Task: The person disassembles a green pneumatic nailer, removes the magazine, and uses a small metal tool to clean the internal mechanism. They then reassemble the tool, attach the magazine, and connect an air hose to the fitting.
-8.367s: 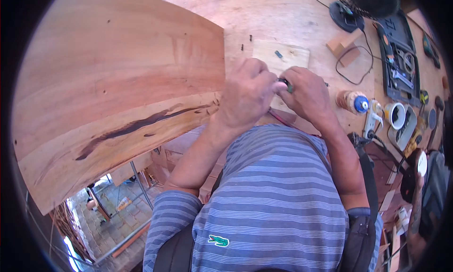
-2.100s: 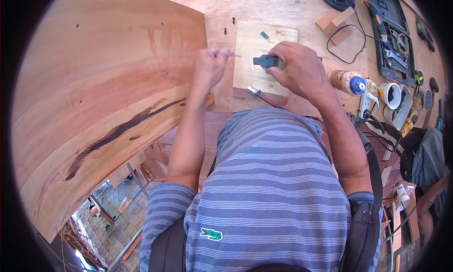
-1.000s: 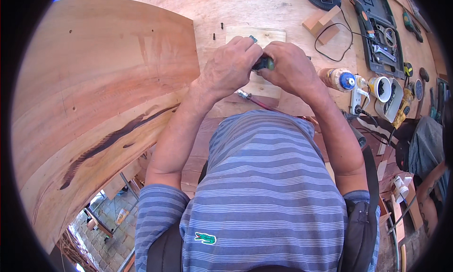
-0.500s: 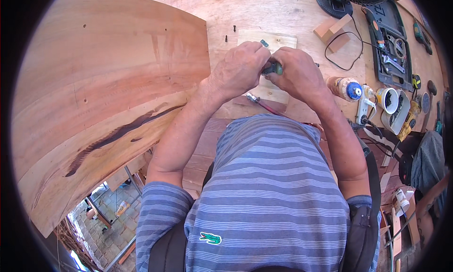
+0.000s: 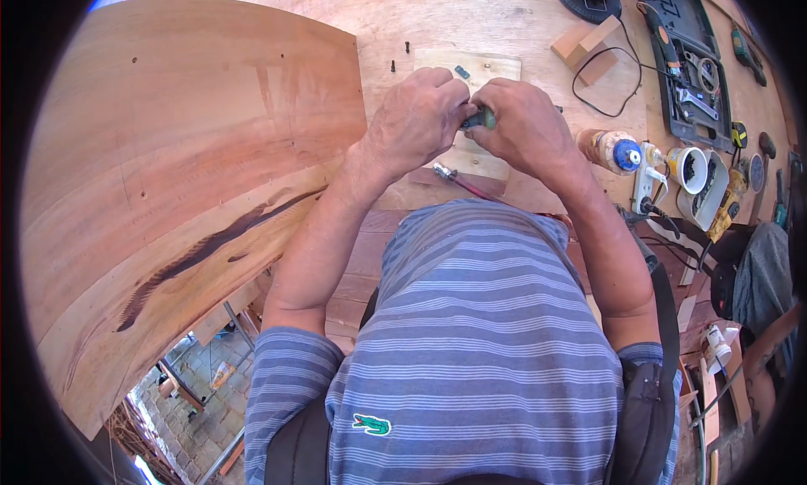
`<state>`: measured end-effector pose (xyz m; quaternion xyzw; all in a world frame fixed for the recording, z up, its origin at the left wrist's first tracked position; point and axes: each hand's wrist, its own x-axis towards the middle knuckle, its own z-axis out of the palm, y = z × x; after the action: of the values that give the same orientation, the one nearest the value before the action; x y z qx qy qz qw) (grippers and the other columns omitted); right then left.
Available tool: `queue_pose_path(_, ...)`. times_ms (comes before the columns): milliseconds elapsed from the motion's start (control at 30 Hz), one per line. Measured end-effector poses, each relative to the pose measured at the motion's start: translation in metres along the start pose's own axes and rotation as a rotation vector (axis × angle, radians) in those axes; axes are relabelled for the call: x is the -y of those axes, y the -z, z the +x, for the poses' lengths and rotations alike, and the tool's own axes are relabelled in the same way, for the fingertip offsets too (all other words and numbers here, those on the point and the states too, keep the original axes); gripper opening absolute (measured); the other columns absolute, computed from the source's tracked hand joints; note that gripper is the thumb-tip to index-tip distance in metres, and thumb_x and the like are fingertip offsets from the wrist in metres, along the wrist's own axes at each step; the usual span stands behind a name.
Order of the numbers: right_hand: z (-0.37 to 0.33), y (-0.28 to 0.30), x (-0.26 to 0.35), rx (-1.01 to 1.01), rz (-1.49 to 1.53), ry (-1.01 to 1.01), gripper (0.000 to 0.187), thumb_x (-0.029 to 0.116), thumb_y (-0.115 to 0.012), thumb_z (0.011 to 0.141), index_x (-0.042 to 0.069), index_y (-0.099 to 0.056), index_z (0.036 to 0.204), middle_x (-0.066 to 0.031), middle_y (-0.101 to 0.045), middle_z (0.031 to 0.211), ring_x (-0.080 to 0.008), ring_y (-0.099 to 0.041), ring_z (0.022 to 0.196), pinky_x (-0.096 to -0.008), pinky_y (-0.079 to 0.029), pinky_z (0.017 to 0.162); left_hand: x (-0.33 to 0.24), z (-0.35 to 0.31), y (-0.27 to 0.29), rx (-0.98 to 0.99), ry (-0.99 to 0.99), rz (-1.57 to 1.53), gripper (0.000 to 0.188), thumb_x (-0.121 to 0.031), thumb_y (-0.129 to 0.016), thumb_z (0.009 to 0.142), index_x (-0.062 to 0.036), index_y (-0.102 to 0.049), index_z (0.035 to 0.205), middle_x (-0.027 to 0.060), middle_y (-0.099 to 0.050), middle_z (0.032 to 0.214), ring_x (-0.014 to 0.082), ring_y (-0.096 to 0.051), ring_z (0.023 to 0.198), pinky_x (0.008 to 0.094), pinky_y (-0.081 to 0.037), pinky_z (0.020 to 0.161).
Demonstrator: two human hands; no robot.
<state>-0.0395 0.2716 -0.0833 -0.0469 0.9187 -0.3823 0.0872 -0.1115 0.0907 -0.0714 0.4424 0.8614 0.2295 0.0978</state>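
Note:
My left hand [image 5: 420, 119] and my right hand [image 5: 528, 122] meet over a pale wooden board [image 5: 496, 167] on the workbench. Between their fingertips is a small dark green piece [image 5: 480, 119], mostly hidden, so its kind cannot be made out. Both hands are closed on it, the left from one side and the right from the other. Just beyond them, a small flat dark metal part [image 5: 461, 71] lies on the board. Left of the board are two small black bolts [image 5: 392, 65]. A red hose with a metal coupling [image 5: 445, 171] lies nearer to me, below my hands.
A large curved wooden panel [image 5: 218, 90] fills the left. To the right are two wood blocks [image 5: 593, 52], a black cable [image 5: 574, 86], a bottle with a blue cap [image 5: 618, 151], a white cup [image 5: 691, 170], a power strip [image 5: 644, 187] and a black tool case [image 5: 706, 132].
The whole view has shifted slightly, so the bench things sit a little further left. Both hands keep hold of the green piece, with small finger movements and the left hand turned slightly.

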Motion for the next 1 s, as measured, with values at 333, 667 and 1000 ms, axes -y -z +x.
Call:
queue_pose_path(333, 0.0, -0.003, -0.003, -0.038, 0.013, 0.011, 0.023, 0.019, -0.077, 0.078, -0.001, -0.071, 0.087, -0.0169, -0.068, 0.09, -0.0371, -0.068, 0.091, -0.0478, -0.054, 0.082, 0.022, -0.011, 0.001, -0.189, 0.449, -0.31, 0.016, -0.015, -0.074, 0.092, 0.001, -0.074, 0.092, 0.0105, -0.07, 0.074, 0.015, -0.061, 0.065, 0.0318, -0.051, 0.062)
queue_pose_path(667, -0.001, -0.003, -0.003, -0.022, 0.019, 0.01, 0.028, 0.02, -0.077, 0.079, 0.0, -0.074, 0.098, -0.0159, -0.07, 0.098, -0.036, -0.069, 0.094, -0.0455, -0.054, 0.085, 0.118, -0.044, -0.106, 0.118, 0.712, -0.026, 0.024, -0.025, -0.07, 0.093, -0.003, -0.078, 0.098, 0.0211, -0.073, 0.092, 0.0381, -0.072, 0.09, 0.046, -0.056, 0.084)
queue_pose_path(1000, -0.003, -0.005, -0.002, -0.028, 0.019, 0.01, 0.029, 0.021, -0.078, 0.079, 0.001, -0.074, 0.1, -0.0143, -0.07, 0.1, -0.0342, -0.069, 0.096, -0.0443, -0.055, 0.086, 0.125, -0.028, -0.119, 0.154, 0.724, 0.016, 0.026, -0.03, -0.074, 0.091, -0.0047, -0.078, 0.097, 0.0191, -0.074, 0.097, 0.0369, -0.071, 0.095, 0.0461, -0.055, 0.087)
